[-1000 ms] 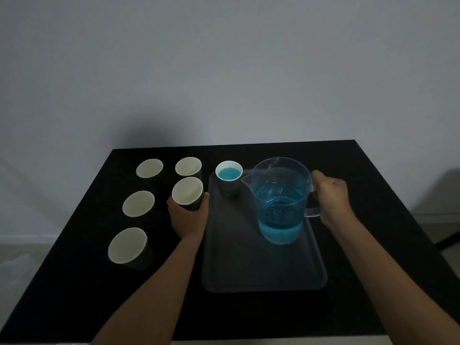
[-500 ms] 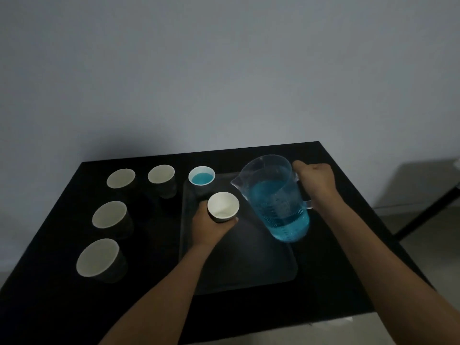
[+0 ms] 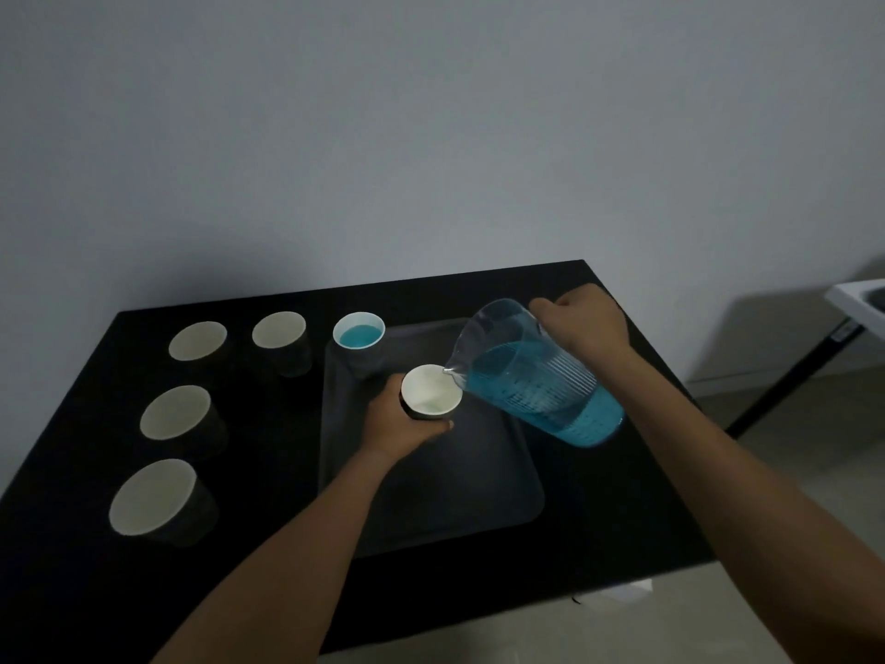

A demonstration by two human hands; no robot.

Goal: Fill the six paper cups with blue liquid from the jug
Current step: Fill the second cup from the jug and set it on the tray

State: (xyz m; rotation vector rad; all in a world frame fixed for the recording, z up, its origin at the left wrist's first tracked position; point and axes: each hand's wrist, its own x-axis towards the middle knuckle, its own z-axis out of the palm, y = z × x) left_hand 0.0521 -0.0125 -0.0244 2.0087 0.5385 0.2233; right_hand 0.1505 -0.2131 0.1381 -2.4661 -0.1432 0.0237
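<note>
Head view: a black table with a smooth matte top stands against a plain grey wall. A dark rectangular tray with rounded corners and a raised rim lies on the table's right half.

The right hand is closed round the handle of a clear plastic jug, which is held above the tray's far right part. The jug is round, ribbed and marked with a scale on its wall, and is tipped to the left. Blue liquid fills roughly its lower half and slopes toward the spout. The spout sits directly over the right rim of the held cup; whether liquid is leaving it cannot be told.

The left hand is wrapped round the dark outer wall of that paper cup, on or just above the tray floor; which cannot be told. The cup's inside is pale and looks empty.

A filled cup stands upright at the tray's far left corner, its pale rim ringing blue liquid.

Four empty cups rest on the bare table left of the tray, all with pale interiors and dark outsides: a far left cup, a far middle cup, a middle cup and a near cup. They stand apart from one another.

A white surface on a dark leg shows at the right edge.
</note>
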